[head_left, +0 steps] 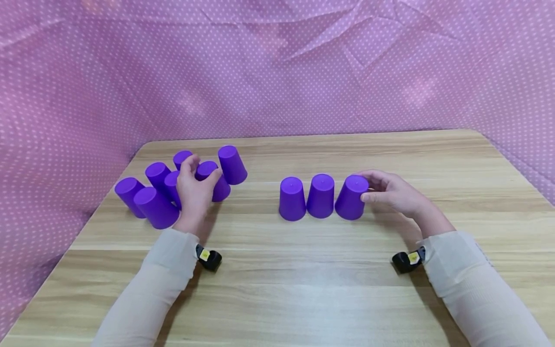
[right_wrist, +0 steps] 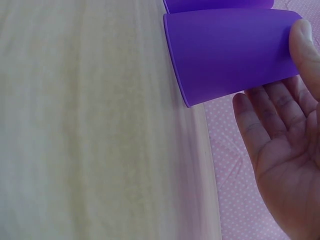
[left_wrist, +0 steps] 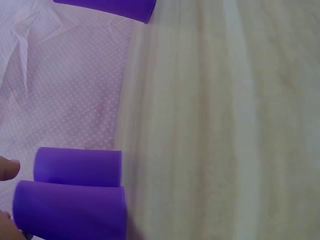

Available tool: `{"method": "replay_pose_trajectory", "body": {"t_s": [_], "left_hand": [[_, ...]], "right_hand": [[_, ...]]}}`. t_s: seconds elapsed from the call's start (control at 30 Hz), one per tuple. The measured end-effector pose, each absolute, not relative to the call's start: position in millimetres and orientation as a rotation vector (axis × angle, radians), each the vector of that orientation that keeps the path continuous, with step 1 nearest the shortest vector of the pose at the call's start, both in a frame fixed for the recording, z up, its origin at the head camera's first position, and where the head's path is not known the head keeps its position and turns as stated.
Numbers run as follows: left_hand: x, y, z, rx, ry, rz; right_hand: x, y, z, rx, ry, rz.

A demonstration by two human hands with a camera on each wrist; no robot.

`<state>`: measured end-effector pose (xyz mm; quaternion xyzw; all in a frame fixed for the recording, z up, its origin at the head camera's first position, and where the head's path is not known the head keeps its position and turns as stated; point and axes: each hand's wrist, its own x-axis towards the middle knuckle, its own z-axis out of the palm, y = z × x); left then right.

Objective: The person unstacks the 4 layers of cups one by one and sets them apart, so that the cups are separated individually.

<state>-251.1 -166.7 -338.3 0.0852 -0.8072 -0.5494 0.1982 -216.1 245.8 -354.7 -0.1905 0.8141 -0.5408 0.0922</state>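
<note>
Several purple cups stand upside down on a wooden table. At the left, my left hand (head_left: 195, 190) is over a loose group, with thumb and fingers spread about the top of one cup (head_left: 220, 190). In the left wrist view, a fingertip (left_wrist: 9, 169) shows apart from the tops of two cups, the nearer one (left_wrist: 70, 210) larger in view. My right hand (head_left: 401, 195) holds the right-hand cup (head_left: 350, 200) of a row of three, thumb on its near side and fingers partly hidden behind it. The middle cup (head_left: 321, 197) and left cup (head_left: 292, 200) stand beside it.
The other cups on the left include a far one (head_left: 232, 165) and a near one (head_left: 156, 208), the latter close to my left wrist. A pink dotted cloth (head_left: 277, 72) hangs behind the table (head_left: 277, 299). Both wrists wear small black cameras.
</note>
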Motion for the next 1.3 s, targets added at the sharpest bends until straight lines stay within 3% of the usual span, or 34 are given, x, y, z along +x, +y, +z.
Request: {"method": "replay_pose_trajectory", "body": {"t_s": [0.93, 1.3], "left_hand": [[-217, -115, -310, -0.396, -2.006, -1.699], [-205, -93, -320, -0.531, -2.286, -1.773]], "right_hand": [[-216, 245, -357, -0.559, 2.423, -1.591], [-217, 247, -357, -0.591, 2.415, -1.611]]}}
